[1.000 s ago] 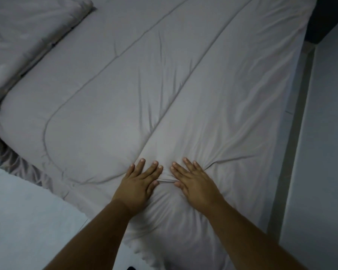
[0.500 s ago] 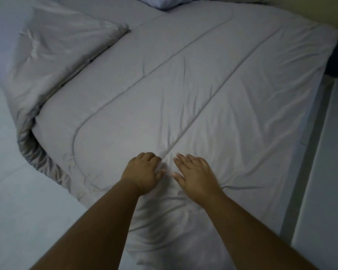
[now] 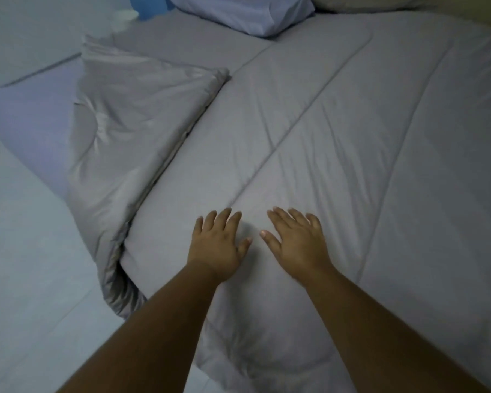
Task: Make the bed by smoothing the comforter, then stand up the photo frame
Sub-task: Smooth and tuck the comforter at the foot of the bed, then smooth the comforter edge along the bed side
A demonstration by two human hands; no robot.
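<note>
We are laying our left hand [image 3: 217,245] and right hand [image 3: 296,242] flat, fingers straight, on the grey comforter [image 3: 338,143].

Grey comforter [image 3: 338,143] — plain, with stitched lines; pale lavender-blue pillow [image 3: 247,12].

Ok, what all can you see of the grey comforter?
The comforter is grey quilted fabric with long stitched seams. It lies spread over the bed, mostly smooth, with light creases near the front edge. On its left, a shinier part lies folded back. The left hand and right hand rest flat on it. A pillow lies at its far end.
</note>
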